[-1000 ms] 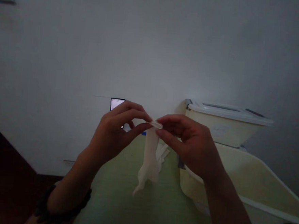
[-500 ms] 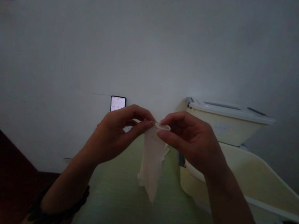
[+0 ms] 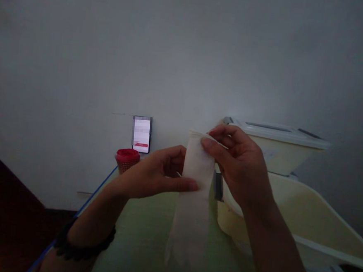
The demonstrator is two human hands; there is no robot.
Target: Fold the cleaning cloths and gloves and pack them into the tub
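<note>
A strip of thin white tissue paper [image 3: 191, 211] hangs upright between my hands above the green tabletop [image 3: 143, 233]. Its top edge shows several folded layers. My right hand [image 3: 236, 156] pinches the upper right corner between thumb and fingers. Lower on the left edge, my left hand [image 3: 163, 172] grips the strip, its thumb lying across the front and its fingertips hidden behind the paper. The strip's lower end fades into the dim light over the table.
A phone [image 3: 142, 135] with a lit screen leans on the wall [image 3: 186, 61]. Before it stands a small red woven basket [image 3: 127, 159]. On the right are an open cream bin [image 3: 319, 208] and a lidded cream box [image 3: 276, 153] behind it.
Both hands had been pinching the tissue's top edge close together. My left hand has slid down the strip, my right hand has risen slightly, and the paper now faces me flatter.
</note>
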